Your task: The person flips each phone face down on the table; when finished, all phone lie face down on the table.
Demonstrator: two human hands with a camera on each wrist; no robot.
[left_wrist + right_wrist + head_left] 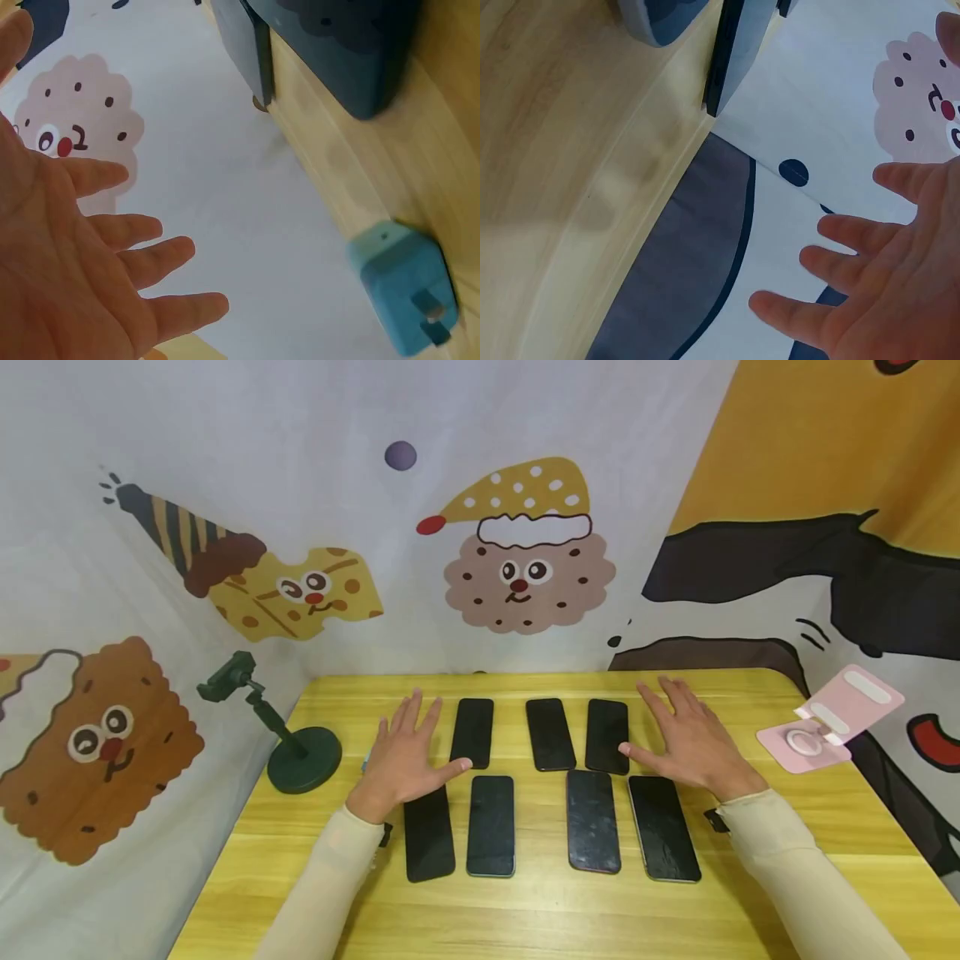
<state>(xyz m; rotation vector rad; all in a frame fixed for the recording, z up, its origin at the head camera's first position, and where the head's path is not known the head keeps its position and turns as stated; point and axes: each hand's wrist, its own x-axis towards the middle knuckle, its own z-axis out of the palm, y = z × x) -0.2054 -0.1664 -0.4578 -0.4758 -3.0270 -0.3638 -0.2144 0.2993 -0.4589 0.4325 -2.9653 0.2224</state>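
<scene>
Several dark smartphones lie screen up in two rows on the wooden table. My left hand (401, 760) is spread with fingers straight, over the top of the front-left phone (429, 839) and beside the back-left phone (472, 732). My right hand (693, 745), also spread, hovers just right of the back-right phone (607, 735) and above the front-right phone (663, 828). Between them lie another back phone (551, 733) and two front phones, one bluish-edged (491, 827) and one smudged (592, 821). Both palms hold nothing in the wrist views.
On the table's left stands a dark green round-based phone stand (303, 760). A pink folding phone stand (806, 743) sits at the right. A small blue object (405, 289) lies beyond my left hand, mostly hidden in the head view. A cartoon-printed curtain (345, 435) hangs behind the table (540, 914).
</scene>
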